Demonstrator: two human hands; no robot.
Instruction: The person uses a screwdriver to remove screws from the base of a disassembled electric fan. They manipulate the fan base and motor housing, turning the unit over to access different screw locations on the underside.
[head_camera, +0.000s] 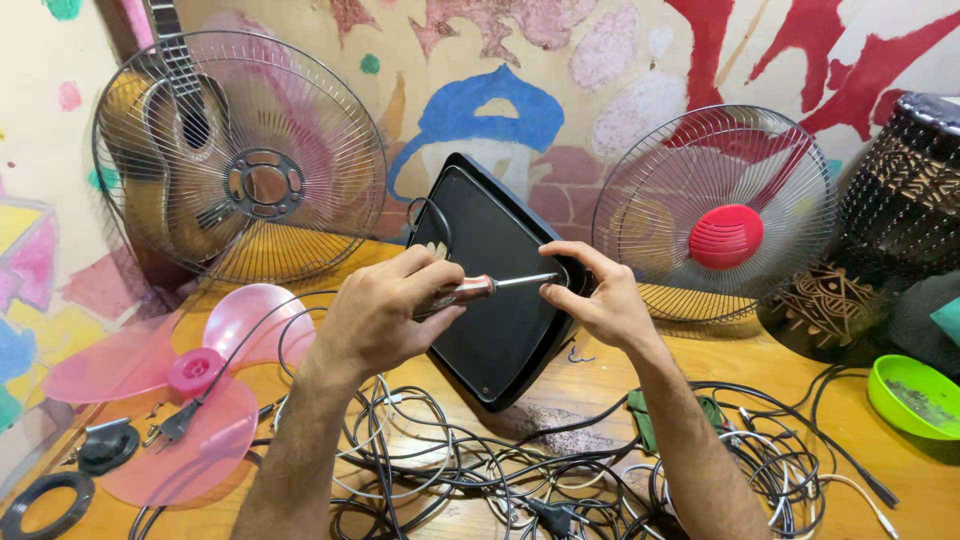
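Black rounded-triangular plastic fan base (497, 300) being propped tilted on wooden desk (800, 400), against wall. Red-handled screwdriver (470, 290) being clamped in left hand (385, 310); shaft tip being pinched and steered by right hand (600, 295); best kept square to screw. Pink fan blade (160, 390), wire grilles (240, 155), tangled cables (480, 470) being crowded close around.

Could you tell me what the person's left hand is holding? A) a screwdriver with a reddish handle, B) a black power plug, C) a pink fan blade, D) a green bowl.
A: the left hand is wrapped around the handle of the screwdriver, whose metal shaft points across to the fingertips of the right hand, in front of the black fan base panel.
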